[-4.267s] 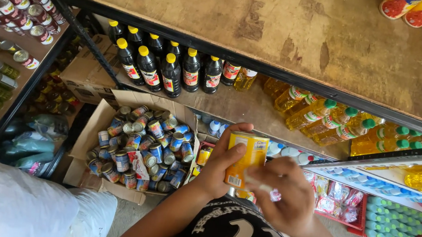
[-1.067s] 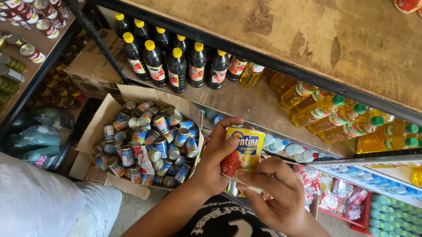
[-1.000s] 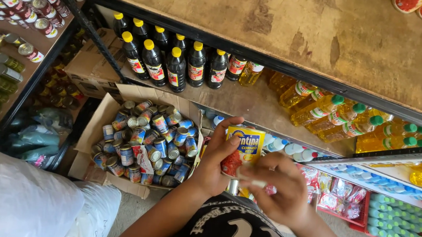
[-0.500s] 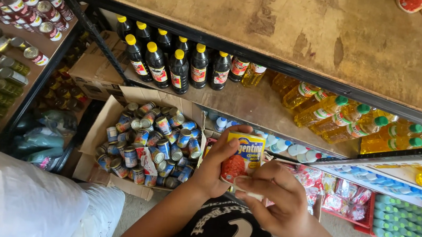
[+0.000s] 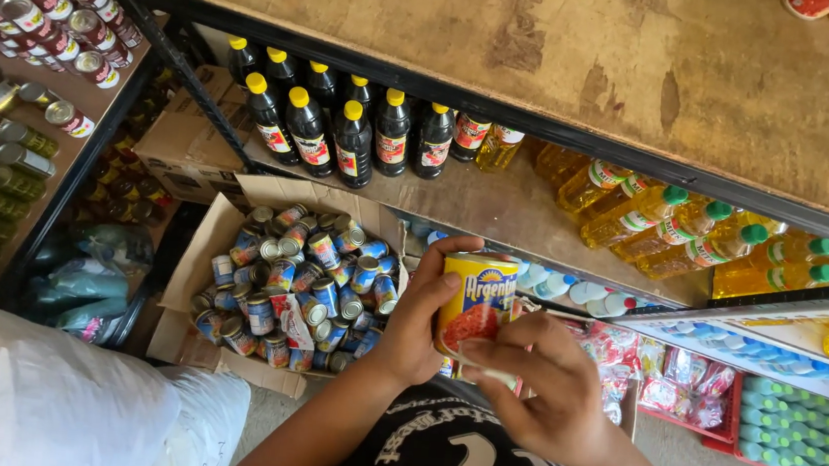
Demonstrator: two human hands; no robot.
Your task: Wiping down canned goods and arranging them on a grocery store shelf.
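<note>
My left hand grips a yellow and red tin can, held upright in front of my chest. My right hand is at the can's lower edge, fingers pinched on a thin pale strip or label at its base. Below and left of the hands sits an open cardboard box piled with several small cans with blue and red labels.
Dark sauce bottles with yellow caps stand on a metal shelf, next to yellow oil bottles with green caps. A worn wooden shelf top spans above. Canned goods fill racks at left. A white sack lies lower left.
The can was turned in my hands, its pictured label now facing me. My right hand shifted from the can's side to its lower edge.
</note>
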